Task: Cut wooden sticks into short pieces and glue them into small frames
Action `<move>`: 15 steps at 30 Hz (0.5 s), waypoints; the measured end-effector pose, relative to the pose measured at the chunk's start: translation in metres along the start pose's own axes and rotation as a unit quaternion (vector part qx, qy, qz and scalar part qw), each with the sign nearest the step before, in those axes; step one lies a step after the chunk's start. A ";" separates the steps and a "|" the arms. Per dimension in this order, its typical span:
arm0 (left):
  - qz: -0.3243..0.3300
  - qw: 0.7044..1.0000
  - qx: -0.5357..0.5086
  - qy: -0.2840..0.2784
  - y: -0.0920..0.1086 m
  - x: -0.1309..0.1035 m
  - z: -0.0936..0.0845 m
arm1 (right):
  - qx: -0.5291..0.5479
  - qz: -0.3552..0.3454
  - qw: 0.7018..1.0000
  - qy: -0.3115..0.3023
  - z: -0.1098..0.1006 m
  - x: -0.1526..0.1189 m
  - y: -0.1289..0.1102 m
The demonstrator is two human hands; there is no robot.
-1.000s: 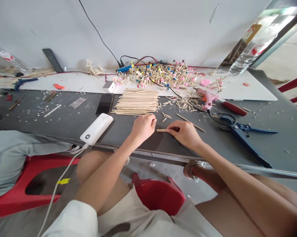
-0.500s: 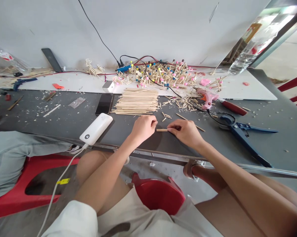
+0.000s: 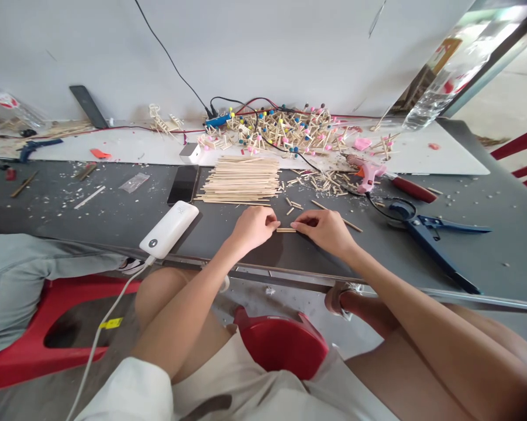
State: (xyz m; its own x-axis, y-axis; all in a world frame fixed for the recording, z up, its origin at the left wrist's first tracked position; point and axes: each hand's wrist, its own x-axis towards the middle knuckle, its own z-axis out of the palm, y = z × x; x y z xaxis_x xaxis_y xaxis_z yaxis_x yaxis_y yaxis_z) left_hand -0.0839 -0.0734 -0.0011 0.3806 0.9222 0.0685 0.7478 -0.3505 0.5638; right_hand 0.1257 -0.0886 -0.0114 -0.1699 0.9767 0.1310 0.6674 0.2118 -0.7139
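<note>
Two short wooden sticks lie side by side on the dark tabletop, between my hands. The fingers of my left hand are pinched together at their left end. At the right end, my right hand has its thumb and forefinger closed on them. Just behind, a few cut stick pieces lie loose. A layer of long wooden sticks is spread beyond my left hand, and one longer stick rests partly behind my right hand.
Blue cutters and a pink glue gun lie to the right. A white power bank and a phone are at left. Along the wall stretches a pile of sticks with coloured balls. Another person's leg shows at left.
My left fingers have come to the left end of the short sticks. My right fingertips have shifted slightly left along them. The view has moved a little.
</note>
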 end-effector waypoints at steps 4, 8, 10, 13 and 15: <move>-0.014 1.000 -0.004 -0.007 0.001 0.000 0.000 | -0.003 0.017 1.000 -0.013 0.000 0.001 -0.001; -0.025 1.000 -0.009 -0.014 0.002 -0.001 0.000 | 0.000 0.023 1.000 -0.019 -0.001 0.001 -0.002; -0.028 0.999 -0.008 -0.016 0.003 -0.001 0.000 | 0.001 0.023 0.999 -0.024 -0.002 0.001 -0.003; -0.030 0.999 -0.008 -0.017 0.003 -0.002 0.000 | 0.001 0.024 0.999 -0.029 -0.003 0.000 -0.006; -0.029 0.999 -0.009 -0.018 0.003 -0.003 0.000 | 0.000 0.026 0.999 -0.029 -0.003 -0.001 -0.006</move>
